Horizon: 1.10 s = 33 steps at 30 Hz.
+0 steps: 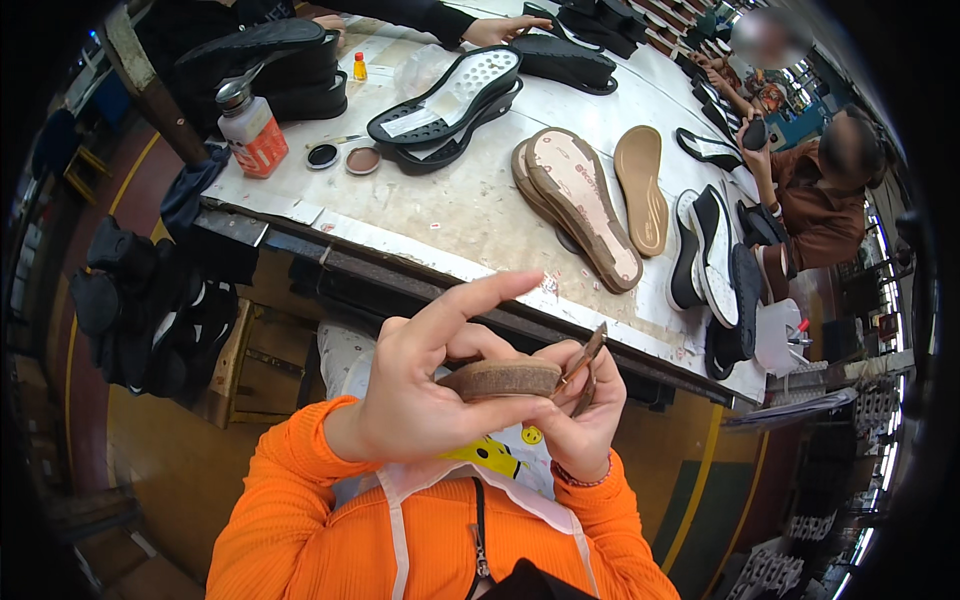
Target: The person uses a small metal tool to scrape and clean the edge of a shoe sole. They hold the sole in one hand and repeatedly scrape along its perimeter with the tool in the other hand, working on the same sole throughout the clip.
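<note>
While the left hand point(420, 400) pinches the brown sole piece point(500, 379) just below the workbench point(450, 215) edge, index finger raised, the right hand point(585, 410) grips a thin tool point(585, 360) against its end. Looks light and stiff; edge grip suits it.

Can't see much of the brown sole piece point(500, 379), the left hand point(425, 400) covers its near side and the right hand point(580, 415) hides the far end. The thin tool point(586, 358) in the right fingers is too small to identify. The co-worker's hand point(497, 29) is cut off at the top edge.
</note>
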Each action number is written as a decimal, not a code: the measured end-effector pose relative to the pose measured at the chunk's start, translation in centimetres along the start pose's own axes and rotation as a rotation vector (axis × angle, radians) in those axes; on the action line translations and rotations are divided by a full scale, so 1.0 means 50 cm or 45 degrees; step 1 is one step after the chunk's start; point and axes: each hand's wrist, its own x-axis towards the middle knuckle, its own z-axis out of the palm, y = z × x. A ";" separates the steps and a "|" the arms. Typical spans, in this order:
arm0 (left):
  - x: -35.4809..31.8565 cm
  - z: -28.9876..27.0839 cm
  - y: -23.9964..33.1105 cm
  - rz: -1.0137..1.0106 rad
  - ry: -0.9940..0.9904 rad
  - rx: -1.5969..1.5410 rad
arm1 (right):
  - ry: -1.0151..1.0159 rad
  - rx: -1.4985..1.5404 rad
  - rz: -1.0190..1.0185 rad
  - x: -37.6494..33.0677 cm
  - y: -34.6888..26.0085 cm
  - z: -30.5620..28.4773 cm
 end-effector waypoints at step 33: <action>-0.026 -0.029 -0.027 -0.186 0.041 0.103 | 0.127 0.067 0.269 0.004 0.002 -0.032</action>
